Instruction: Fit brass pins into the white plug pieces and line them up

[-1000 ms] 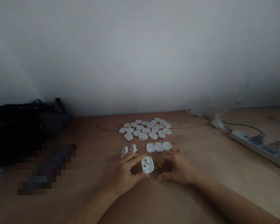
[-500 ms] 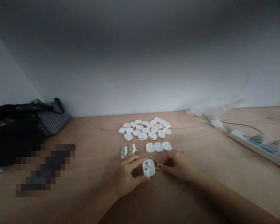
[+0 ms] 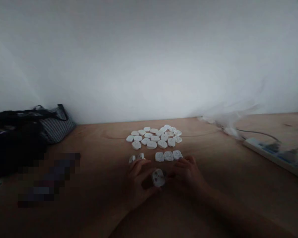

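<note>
My left hand [image 3: 138, 181] pinches a small white plug cover [image 3: 158, 177] between thumb and fingers, held just above the wooden table [image 3: 225, 172]. My right hand [image 3: 187, 174] sits close to its right side, fingers curled against the cover; what they hold is too dark to make out. Three white covers [image 3: 168, 156] lie in a row just beyond my hands. Two more pieces [image 3: 136, 158] stand to the left of that row. A pile of several white covers [image 3: 154, 137] lies further back.
A dark bag [image 3: 24, 135] rests at the far left by the wall. A white power strip [image 3: 275, 153] with cables lies at the right. A blurred dark item [image 3: 48, 178] sits on the table at the left.
My right hand has moved left, up against the white cover, hiding the small brass pins seen beside it. The picture has grown darker.
</note>
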`<state>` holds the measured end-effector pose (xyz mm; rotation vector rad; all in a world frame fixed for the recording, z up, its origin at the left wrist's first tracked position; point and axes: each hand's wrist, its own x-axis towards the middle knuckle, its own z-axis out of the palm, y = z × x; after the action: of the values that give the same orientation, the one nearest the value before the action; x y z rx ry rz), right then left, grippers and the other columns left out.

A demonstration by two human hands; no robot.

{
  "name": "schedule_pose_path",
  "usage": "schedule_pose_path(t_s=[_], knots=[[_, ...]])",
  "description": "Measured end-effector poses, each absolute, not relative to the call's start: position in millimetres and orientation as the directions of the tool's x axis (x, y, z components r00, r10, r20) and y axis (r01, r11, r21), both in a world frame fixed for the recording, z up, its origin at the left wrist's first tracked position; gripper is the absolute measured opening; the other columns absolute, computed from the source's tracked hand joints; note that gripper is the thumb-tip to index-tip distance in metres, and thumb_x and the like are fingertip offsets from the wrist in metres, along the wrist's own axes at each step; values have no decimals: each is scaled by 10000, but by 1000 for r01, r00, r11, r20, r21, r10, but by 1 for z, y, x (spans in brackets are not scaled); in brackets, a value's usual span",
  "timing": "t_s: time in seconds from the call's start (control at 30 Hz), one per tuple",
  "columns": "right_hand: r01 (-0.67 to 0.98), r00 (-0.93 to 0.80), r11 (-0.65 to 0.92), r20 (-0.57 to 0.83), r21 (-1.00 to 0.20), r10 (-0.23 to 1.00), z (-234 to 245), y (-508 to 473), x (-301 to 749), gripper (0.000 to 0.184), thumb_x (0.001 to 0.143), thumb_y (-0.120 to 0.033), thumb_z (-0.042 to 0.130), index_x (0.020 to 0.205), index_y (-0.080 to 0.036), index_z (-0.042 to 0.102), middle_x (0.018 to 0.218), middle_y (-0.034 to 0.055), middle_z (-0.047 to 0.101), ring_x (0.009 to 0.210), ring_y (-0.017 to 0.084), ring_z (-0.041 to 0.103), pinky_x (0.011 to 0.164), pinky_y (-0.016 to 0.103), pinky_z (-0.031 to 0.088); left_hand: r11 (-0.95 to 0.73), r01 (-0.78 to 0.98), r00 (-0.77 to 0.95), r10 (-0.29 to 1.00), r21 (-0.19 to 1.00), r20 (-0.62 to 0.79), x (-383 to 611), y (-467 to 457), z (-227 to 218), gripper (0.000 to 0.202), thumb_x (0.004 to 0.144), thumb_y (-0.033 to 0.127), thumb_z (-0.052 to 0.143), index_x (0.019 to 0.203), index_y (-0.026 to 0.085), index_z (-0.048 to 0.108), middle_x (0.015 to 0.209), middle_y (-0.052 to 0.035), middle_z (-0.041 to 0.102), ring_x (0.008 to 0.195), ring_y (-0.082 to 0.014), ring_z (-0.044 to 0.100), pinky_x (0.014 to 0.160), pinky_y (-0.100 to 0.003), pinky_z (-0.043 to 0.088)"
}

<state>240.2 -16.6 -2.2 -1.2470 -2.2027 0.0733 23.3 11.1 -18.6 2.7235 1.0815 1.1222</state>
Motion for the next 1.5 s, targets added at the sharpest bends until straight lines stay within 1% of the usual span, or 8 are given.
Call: schedule_pose_path(t_s=[0.33, 0.73, 0.83, 1.0, 1.13, 1.3, 1.4, 1.5], knots=[[800, -411, 547, 439, -247, 799, -3, -17, 235, 107, 742, -279, 676, 663, -222, 632, 671, -3, 669, 731, 193, 558, 764, 387, 270, -808, 582, 569, 483, 88, 665, 24, 8, -17, 433, 701, 486, 681, 1041, 221, 656, 1109, -106, 583, 1078, -317, 472, 920, -492, 393], [711, -357, 673, 720, -204, 595, -12, -19, 228, 82, 814, -323, 618, 834, -277, 683, 713, -18, 657, 702, 149, 521, 728, 344, 262, -816, 564, 556, 487, 125, 674, 26, 7, -15, 447, 711, 518, 653, 1036, 211, 657, 1082, -99, 588, 1063, -303, 477, 915, -473, 400], [700, -324, 634, 646, -328, 691, -7, -21, 235, 344, 756, -425, 662, 1058, -264, 626, 931, 34, 667, 826, 194, 547, 775, 360, 296, -809, 556, 542, 526, 190, 655, 27, 7, -15, 460, 708, 527, 657, 1061, 231, 651, 1091, -96, 579, 1061, -295, 484, 914, -461, 408], [602, -319, 548, 454, -580, 832, -4, -17, 243, 656, 528, -489, 802, 1119, -301, 586, 1065, 38, 648, 981, 274, 535, 862, 431, 334, -773, 545, 481, 606, 325, 634, 26, 9, -15, 480, 688, 548, 666, 1057, 241, 663, 1073, -98, 579, 1027, -283, 513, 893, -436, 432], [454, -328, 510, 395, -731, 858, -12, -13, 237, 559, 522, -459, 810, 1027, -286, 644, 1003, 36, 667, 978, 282, 554, 898, 483, 350, -777, 500, 478, 616, 382, 626, 27, 10, -18, 488, 710, 572, 627, 1083, 258, 653, 1062, -97, 577, 1029, -283, 508, 878, -444, 437], [211, -322, 447, 370, -869, 872, -22, -7, 232, 407, 604, -425, 771, 925, -205, 650, 893, 39, 673, 821, 215, 622, 744, 355, 485, -733, 494, 470, 678, 469, 565, 26, 6, -17, 539, 645, 533, 708, 1087, 235, 634, 1078, -94, 578, 1002, -275, 532, 861, -415, 447], [313, -256, 447, 379, -838, 889, -16, 7, 235, 382, 616, -376, 765, 926, -195, 637, 900, 36, 675, 832, 202, 628, 760, 335, 485, -629, 546, 470, 776, 552, 420, 23, 3, -15, 558, 569, 466, 783, 1023, 198, 599, 979, -65, 606, 882, -241, 567, 757, -352, 474], [604, -197, 449, 423, -658, 885, -5, 31, 235, 355, 626, -360, 743, 937, -217, 649, 896, 22, 683, 884, 211, 612, 825, 358, 436, -561, 607, 507, 819, 563, 269, 22, 1, -14, 237, 663, 316, 725, 774, 177, 569, 765, -6, 591, 688, -168, 552, 603, -258, 436]])
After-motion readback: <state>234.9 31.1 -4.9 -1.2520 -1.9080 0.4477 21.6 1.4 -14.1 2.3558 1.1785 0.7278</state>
